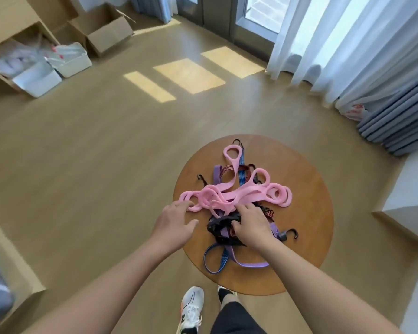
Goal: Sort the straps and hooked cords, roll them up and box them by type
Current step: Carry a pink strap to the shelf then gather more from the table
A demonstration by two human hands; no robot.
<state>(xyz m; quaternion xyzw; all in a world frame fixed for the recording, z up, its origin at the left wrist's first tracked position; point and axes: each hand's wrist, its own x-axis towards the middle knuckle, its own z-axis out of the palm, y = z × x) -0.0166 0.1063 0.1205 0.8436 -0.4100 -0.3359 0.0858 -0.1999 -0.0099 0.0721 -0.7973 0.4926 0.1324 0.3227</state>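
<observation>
On the round bench [307,213] in front of me sits the whole tangle: pink straps [229,196] with looped ends draped across the top, hooked cords [241,174] in blue and red stripe and purple bands [251,263] knotted underneath, all of it unsorted. My left hand [173,222] reaches in with fingers spread, the tips touching a pink loop at the pile's near-left edge. My right hand [249,225] digs into the dark knot, fingers curled down among the black and purple webbing; whether they truly pinch a strand, I cannot tell. Everything here looks light, limp and floppy, likely to snag on the black hooks [292,233]. Best hold, I reckon: a pink end loop, lifted clear.
</observation>
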